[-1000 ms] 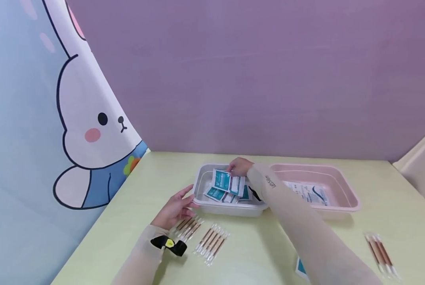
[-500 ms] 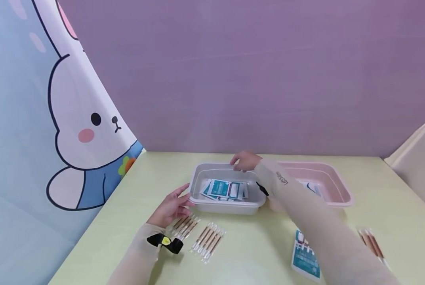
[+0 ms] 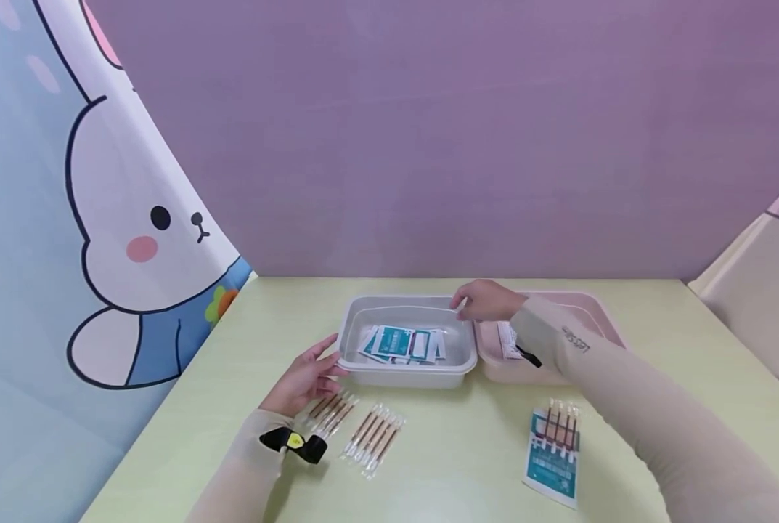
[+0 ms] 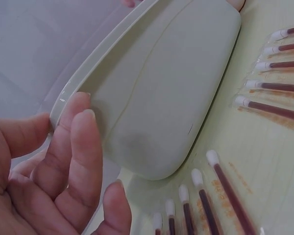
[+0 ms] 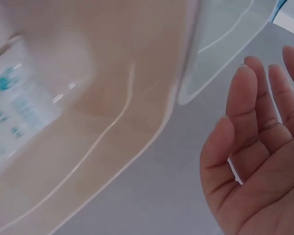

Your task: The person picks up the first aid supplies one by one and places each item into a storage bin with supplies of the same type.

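Note:
My left hand (image 3: 304,381) holds the left front corner of a grey plastic basin (image 3: 405,379), thumb and fingers on either side of its rim in the left wrist view. Flat teal-and-white packets (image 3: 396,341) lie overlapping inside the basin. My right hand (image 3: 490,300) hangs over the place where the grey basin and a pink basin (image 3: 526,372) stand side by side. In the right wrist view its fingers (image 5: 242,93) are loosely bent, with nothing between them. A white packet (image 5: 19,103) with blue-green print lies in the pink basin, partly hidden by my sleeve in the head view.
Two clear packs of brown-stemmed cotton swabs, a left pack (image 3: 332,415) and a right pack (image 3: 374,441), lie in front of the grey basin. At front right, another swab pack (image 3: 561,428) rests on a teal packet (image 3: 549,472). A purple wall (image 3: 428,145) rises behind the table.
My right hand has let go of a packet in the grey basin, then risen and moved right. The left hand stays at the basin's corner. The head view has turned slightly right.

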A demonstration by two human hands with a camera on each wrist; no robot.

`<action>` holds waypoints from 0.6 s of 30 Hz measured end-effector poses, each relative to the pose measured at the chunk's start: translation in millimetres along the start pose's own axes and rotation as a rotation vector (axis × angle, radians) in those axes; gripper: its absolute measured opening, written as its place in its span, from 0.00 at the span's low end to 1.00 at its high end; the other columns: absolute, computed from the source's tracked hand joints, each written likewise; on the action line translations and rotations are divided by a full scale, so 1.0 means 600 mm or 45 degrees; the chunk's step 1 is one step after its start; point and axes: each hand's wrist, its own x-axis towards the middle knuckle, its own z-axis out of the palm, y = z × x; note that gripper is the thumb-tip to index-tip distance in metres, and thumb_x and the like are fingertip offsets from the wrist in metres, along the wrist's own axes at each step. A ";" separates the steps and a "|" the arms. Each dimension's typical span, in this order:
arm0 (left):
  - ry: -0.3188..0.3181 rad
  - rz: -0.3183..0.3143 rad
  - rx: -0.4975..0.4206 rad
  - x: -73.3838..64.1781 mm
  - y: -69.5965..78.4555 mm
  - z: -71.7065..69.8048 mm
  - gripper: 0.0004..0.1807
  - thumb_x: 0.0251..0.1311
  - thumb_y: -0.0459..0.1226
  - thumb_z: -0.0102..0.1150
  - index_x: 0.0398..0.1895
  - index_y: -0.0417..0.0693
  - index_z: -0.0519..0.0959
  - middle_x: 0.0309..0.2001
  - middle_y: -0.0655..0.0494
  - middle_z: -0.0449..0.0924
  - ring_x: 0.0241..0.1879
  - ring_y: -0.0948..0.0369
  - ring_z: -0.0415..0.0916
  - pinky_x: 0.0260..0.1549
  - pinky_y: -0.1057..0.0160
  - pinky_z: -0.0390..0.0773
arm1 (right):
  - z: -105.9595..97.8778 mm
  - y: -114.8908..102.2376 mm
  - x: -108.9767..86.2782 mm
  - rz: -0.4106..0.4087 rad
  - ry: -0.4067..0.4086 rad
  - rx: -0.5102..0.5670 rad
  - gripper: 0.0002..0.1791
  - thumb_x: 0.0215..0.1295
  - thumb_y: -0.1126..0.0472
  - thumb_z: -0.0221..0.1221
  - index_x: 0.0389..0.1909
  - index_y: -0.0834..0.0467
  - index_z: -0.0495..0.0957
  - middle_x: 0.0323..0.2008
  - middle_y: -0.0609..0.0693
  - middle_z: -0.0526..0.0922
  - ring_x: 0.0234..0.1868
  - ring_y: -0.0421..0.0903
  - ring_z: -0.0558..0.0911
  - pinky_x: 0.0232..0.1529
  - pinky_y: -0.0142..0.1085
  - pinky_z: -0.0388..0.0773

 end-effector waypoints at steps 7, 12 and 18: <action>0.004 -0.003 -0.008 0.000 0.005 0.002 0.29 0.73 0.39 0.45 0.75 0.51 0.53 0.28 0.57 0.81 0.19 0.64 0.74 0.25 0.67 0.76 | -0.015 0.018 -0.047 -0.018 -0.036 0.020 0.11 0.62 0.69 0.59 0.45 0.66 0.78 0.36 0.52 0.82 0.38 0.50 0.80 0.41 0.40 0.79; 0.017 0.006 -0.004 -0.002 0.008 0.003 0.30 0.73 0.40 0.46 0.75 0.51 0.52 0.29 0.57 0.81 0.19 0.64 0.74 0.26 0.67 0.76 | -0.022 0.026 -0.077 -0.126 -0.013 -0.023 0.09 0.60 0.70 0.60 0.42 0.65 0.79 0.38 0.52 0.81 0.38 0.47 0.78 0.42 0.41 0.77; -0.012 0.005 -0.036 0.000 0.007 0.005 0.31 0.73 0.39 0.46 0.76 0.50 0.50 0.28 0.58 0.81 0.18 0.65 0.74 0.25 0.68 0.77 | -0.022 0.037 -0.117 -0.170 0.014 -0.064 0.11 0.58 0.71 0.62 0.43 0.65 0.81 0.36 0.50 0.82 0.35 0.44 0.76 0.40 0.37 0.76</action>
